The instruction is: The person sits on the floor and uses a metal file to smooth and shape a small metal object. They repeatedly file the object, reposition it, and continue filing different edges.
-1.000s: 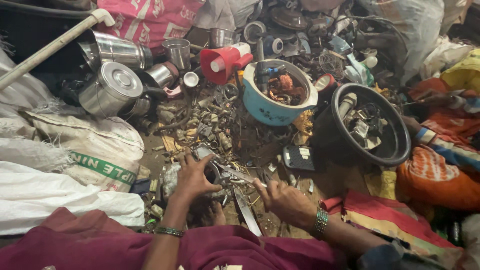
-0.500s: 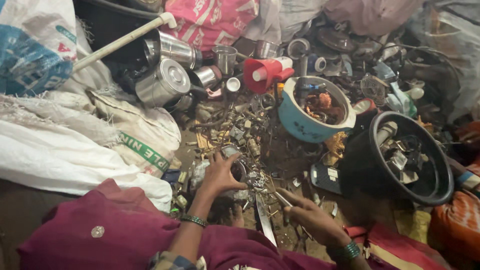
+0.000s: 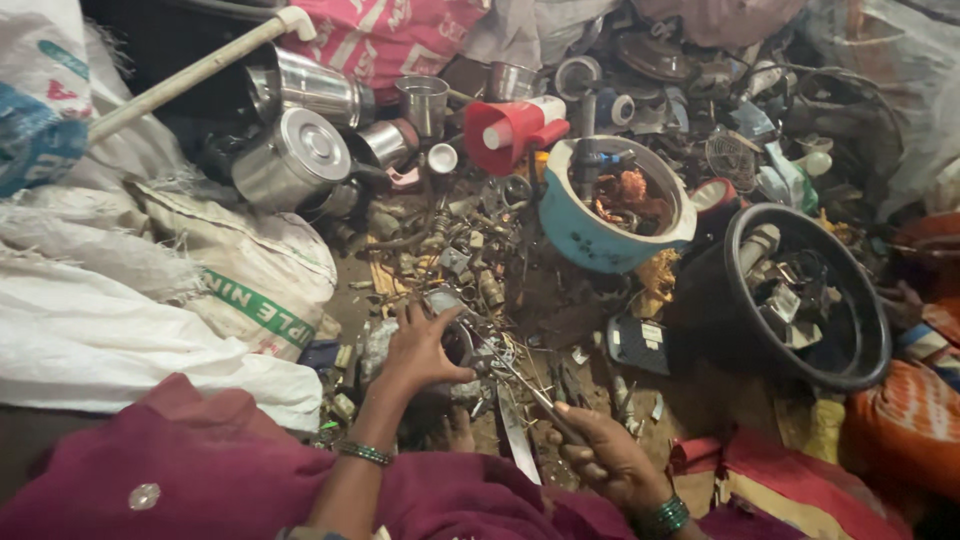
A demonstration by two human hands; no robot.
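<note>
My left hand [image 3: 418, 347] grips a small grey metal part [image 3: 447, 303] at the near edge of a heap of metal scrap [image 3: 470, 255] on the dirt floor. To its right, my right hand [image 3: 602, 456] holds a thin metal rod [image 3: 520, 385] that slants up-left toward the left hand. A flat metal blade [image 3: 516, 435] lies on the ground between the two hands. Both wrists wear green bangles. A maroon garment [image 3: 200, 480] covers my lap at the bottom.
A blue bowl [image 3: 580, 235] of scrap and a black tub [image 3: 845, 355] of metal pieces stand right of the heap. Steel pots [image 3: 290, 155], a red funnel-shaped piece [image 3: 515, 130] and a white pipe [image 3: 190, 75] lie behind. White sacks [image 3: 150, 290] pile at left.
The view has swung left and down, so the bowl and tub have shifted right. My right hand has drawn back toward me with the rod; the left hand stays on the metal part.
</note>
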